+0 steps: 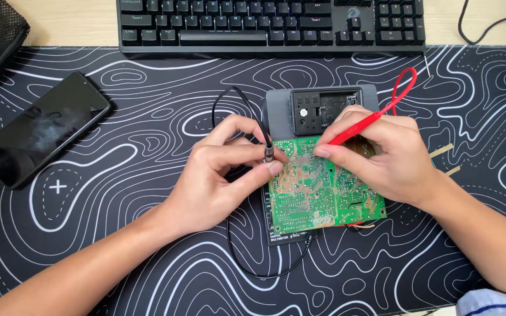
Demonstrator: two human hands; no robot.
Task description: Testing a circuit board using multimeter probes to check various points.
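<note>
Near us, our left hand [221,169] pinches the black probe [269,151], our right hand [382,155] grips the red probe [355,130], both tips pressing the green circuit board [317,196] for steady contact.

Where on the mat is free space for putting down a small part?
Bare mat lies between the phone and the left hand, and right of the right hand. It is crowded around the circuit board, the meter and both probe leads.

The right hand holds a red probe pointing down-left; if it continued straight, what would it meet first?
Probably the green circuit board: the red probe in the right hand seems already at its surface, though the fingers hide the tip.
</note>
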